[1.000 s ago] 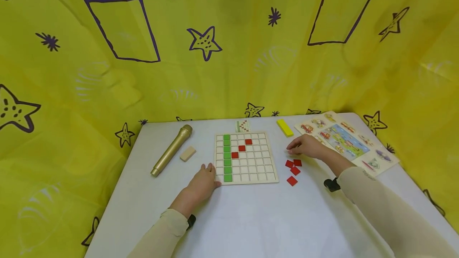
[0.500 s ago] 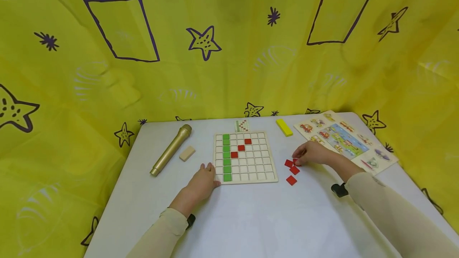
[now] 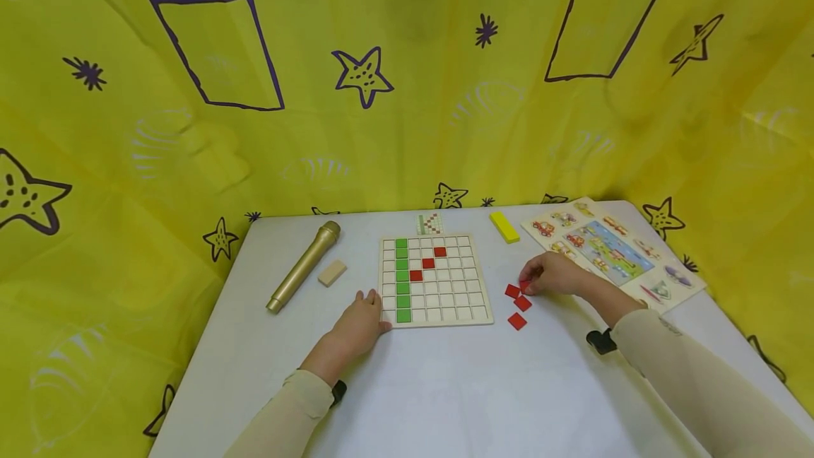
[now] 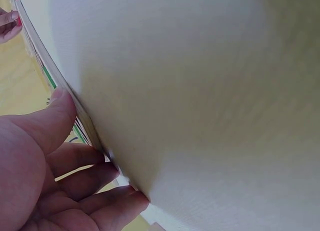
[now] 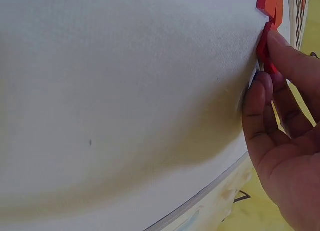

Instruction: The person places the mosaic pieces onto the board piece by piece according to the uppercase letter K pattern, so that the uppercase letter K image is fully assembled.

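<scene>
A square wooden grid board (image 3: pixel 453 293) lies in the middle of the table, with a column of green tiles (image 3: pixel 403 265) and a diagonal of three red tiles (image 3: pixel 428 263) in its cells. My left hand (image 3: pixel 358 326) rests at the board's near left corner; in the left wrist view its thumb (image 4: pixel 63 103) touches the board's edge and the other fingertips are on the table. To the right of the board, my right hand (image 3: pixel 555 273) pinches a red tile (image 3: pixel 524 285) between thumb and fingers, low at the table. Loose red tiles (image 3: pixel 517 320) lie just beside it.
A small pattern card (image 3: pixel 429 224) lies behind the board. A gold microphone (image 3: pixel 304 267) and a plain wooden block (image 3: pixel 333 273) are on the left. A yellow block (image 3: pixel 504 227) and a picture puzzle board (image 3: pixel 661 281) lie at the back right. Yellow patterned cloth (image 3: pixel 407 140) hangs behind.
My right hand has come down and a little to the right onto the loose red tiles and taken one between its fingers. The left hand has stayed at the board's corner.
</scene>
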Motion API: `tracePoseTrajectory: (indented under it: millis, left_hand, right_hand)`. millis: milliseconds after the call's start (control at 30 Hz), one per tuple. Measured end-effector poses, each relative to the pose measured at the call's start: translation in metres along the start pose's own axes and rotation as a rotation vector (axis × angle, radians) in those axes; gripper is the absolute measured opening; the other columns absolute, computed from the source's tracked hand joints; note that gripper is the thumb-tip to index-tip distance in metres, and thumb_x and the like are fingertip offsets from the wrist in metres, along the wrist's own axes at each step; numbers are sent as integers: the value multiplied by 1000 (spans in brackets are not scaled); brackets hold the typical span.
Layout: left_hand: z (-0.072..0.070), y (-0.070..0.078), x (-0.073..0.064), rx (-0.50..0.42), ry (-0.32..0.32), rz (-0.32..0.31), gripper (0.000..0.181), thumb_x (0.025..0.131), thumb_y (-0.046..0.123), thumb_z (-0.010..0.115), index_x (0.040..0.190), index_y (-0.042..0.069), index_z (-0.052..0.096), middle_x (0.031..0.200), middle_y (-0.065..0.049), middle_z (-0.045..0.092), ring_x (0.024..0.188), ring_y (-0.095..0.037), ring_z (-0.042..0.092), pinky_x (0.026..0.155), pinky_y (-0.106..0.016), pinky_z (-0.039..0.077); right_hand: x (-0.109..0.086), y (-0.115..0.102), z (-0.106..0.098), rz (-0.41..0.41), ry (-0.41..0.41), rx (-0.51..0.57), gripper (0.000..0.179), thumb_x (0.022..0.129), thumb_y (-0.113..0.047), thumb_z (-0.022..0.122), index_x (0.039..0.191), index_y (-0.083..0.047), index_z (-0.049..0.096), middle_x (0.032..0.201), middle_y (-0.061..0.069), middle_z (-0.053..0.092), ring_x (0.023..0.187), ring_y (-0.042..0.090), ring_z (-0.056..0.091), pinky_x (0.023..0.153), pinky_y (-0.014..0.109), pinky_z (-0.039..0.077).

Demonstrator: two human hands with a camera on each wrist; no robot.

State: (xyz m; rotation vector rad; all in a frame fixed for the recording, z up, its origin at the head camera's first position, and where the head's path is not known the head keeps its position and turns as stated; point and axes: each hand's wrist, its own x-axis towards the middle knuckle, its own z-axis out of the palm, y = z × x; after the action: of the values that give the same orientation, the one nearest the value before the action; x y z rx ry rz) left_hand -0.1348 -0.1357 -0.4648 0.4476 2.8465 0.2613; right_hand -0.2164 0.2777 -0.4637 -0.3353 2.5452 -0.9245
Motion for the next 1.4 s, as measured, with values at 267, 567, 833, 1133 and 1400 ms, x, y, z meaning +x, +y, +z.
tracePoseTrajectory:
  millis: [267,567,833,1133,1400]
  left_hand:
    - [2,0,0,-6,-4,-9,73,96,32,68,144,-16,42,150,-30,42,139,-49,38,108,-48,42]
    - [2,-2,-1,-1,4,1,72,96,32,67,143,-16,42,150,-30,43,139,-49,38,107,-48,43]
    - [0,-1,-1,-28,-7,-9,71,97,31,66,144,-16,41,151,-30,41,140,-49,36,109,-48,41]
    - [0,1,-3,-33,-16,-19,70,97,30,67,144,-15,41,151,-30,41,140,-48,36,109,-48,40]
    - [-2,2,-3,-20,0,-9,69,97,30,67,143,-16,43,149,-31,43,139,-49,38,109,-47,41]
  right_hand:
    - [-2,-1,-5,-24,15,48,9,89,-5,74,98,-4,77,89,3,73,79,18,63,72,32,54]
    - [10,-14,-17,-13,49,42,11,91,-5,72,101,-3,78,94,6,75,80,17,63,73,30,55]
    - [25,-31,-23,-41,64,60,12,91,-3,73,102,0,78,94,9,76,83,18,68,79,38,58]
    - [46,-48,-20,-33,71,47,12,91,-5,73,102,-2,78,93,7,76,84,21,68,83,46,57]
    - [64,-60,-21,-54,63,12,12,92,-5,72,102,-4,79,94,7,76,85,19,68,83,44,57]
